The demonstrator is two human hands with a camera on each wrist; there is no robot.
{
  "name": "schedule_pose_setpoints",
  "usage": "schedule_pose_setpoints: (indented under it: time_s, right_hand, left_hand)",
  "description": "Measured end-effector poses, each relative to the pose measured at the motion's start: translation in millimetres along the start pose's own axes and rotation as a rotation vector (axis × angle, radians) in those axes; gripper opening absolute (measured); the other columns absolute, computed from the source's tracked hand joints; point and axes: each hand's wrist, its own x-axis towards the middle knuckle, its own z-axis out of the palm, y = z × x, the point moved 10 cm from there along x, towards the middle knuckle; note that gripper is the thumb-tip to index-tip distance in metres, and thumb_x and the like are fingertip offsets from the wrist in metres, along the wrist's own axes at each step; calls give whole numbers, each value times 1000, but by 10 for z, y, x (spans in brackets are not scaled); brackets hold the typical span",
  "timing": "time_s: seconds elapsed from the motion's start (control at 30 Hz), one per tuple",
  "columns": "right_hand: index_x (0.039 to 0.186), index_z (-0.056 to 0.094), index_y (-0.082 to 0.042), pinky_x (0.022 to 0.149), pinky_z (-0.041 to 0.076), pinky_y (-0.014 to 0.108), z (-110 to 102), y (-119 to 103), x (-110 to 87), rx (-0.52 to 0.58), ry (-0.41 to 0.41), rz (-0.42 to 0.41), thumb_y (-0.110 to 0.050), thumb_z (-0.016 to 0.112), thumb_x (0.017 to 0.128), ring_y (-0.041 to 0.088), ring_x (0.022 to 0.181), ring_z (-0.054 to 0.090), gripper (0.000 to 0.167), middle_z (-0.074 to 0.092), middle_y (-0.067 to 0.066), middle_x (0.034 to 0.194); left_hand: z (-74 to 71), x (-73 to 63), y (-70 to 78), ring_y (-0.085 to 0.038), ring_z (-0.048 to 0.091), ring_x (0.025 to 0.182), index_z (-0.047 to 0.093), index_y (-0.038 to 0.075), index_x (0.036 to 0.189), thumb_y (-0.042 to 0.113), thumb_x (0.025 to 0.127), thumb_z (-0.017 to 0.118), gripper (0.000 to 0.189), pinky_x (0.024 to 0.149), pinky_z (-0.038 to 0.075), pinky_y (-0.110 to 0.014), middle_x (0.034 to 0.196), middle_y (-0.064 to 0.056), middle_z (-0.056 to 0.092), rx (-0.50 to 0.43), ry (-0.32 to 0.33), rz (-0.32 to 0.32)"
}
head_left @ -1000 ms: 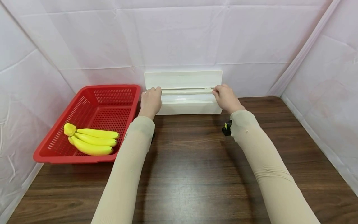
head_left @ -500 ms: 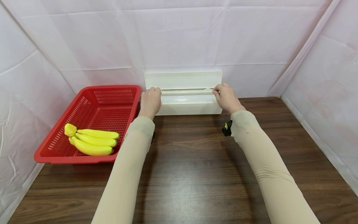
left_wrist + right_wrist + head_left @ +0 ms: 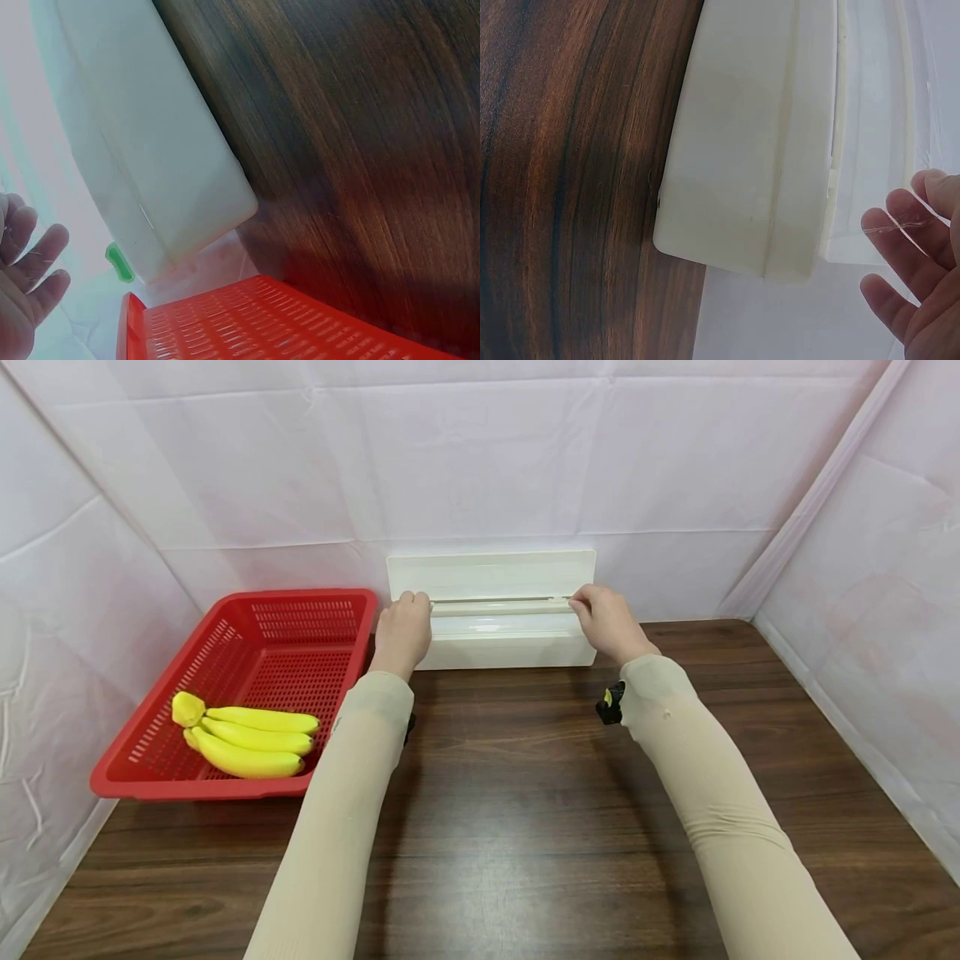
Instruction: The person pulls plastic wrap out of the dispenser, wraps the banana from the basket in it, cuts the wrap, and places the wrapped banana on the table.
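A white cling film dispenser (image 3: pixel 510 653) stands against the back curtain, its lid (image 3: pixel 491 575) raised. Clear cling film (image 3: pixel 495 623) shows as a shiny band across it. At the dispenser's left end my left hand (image 3: pixel 402 631) has its fingers bent down at the film, the pinch itself mostly hidden. My right hand (image 3: pixel 611 620) pinches the film at the right end between thumb and fingertips. Thin film creases cross the right fingers (image 3: pixel 900 259) in the right wrist view. A small green piece (image 3: pixel 118 261) sticks out at the dispenser's end in the left wrist view.
Left of the dispenser, a red plastic basket (image 3: pixel 367 618) holds a bunch of yellow bananas (image 3: pixel 258 739). The dark wooden table (image 3: pixel 495 810) extends in front. White curtains (image 3: pixel 480 460) enclose the back and sides.
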Motion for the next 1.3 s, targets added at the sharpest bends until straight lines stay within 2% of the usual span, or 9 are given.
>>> schedule_pose_setpoints:
  time_s: [0.2,0.3,0.57,0.9,1.3]
  right_hand:
    - [122,56,-1,83,46,45,-24,-31,-20,7,1,-1,-21,39,102,29,94,56,33,59,18,114]
    - [122,56,-1,80,45,44,-40,-49,-31,11,9,-7,-21,40,102,29,90,55,33,60,18,112]
    - [120,56,0,69,41,39,-47,-64,-25,24,35,-24,-22,38,102,27,75,50,34,60,18,102]
    - [118,54,2,77,41,42,-43,-54,25,61,60,-20,-24,34,103,29,87,48,36,54,18,104]
    - [117,51,1,80,40,44,-57,-68,18,71,78,-10,-24,34,103,30,91,46,34,51,18,105]
  left_hand:
    - [4,4,-35,-34,62,84,55,2,101,19,101,38,24,76,49,-45,94,-16,59,19,-35,-38]
    - [-2,0,-40,-35,61,85,55,2,101,19,102,38,24,75,48,-46,93,-15,58,11,-26,-43]
    - [-59,-25,-48,-34,61,82,56,1,100,19,101,39,25,73,48,-45,91,-15,59,-11,45,-58]
    - [-140,-40,-47,-33,59,79,57,1,97,18,101,39,25,69,49,-43,89,-17,58,-29,166,-46]
    - [-224,-74,-35,-35,59,81,58,-3,96,14,100,40,25,71,51,-44,88,-20,58,-138,270,-4]
